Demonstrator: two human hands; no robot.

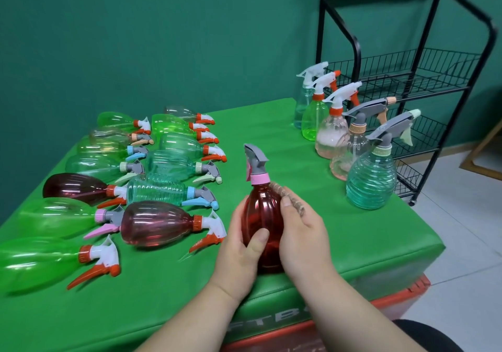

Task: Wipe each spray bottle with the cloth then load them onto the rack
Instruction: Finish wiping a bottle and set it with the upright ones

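Item: red spray bottle [262,215], ribbed translucent body, pink collar, grey trigger head; stands upright at the near middle of the table, held between both hands

Left hand [239,245]: wraps the bottle's left flank, thumb laid across the front of the body; a full holding grip

Right hand [301,234]: curls round the bottle's right flank, pressing the cloth against it

Cloth [292,198]: brownish, bunched, only a strip showing past the right fingers, touching the bottle's shoulder just under the collar

Table [339,237]: covered in bright green material, with an orange-red base showing below the near edge

Lying spray bottles [157,222]: many, on their sides in two rough columns over the table's left half, trigger heads pointing right; bodies green, teal, clear and dark red; collars orange, blue, pink, peach and pale green

Standing spray bottles [370,180]: five upright in a diagonal row at the table's right edge; from the rear: pale clear, green, pink, clear pink with a grey head, and a ribbed teal one nearest

Rack [423,85]: black metal frame with wire basket shelves, on the floor just beside the table's far right corner, behind the standing row
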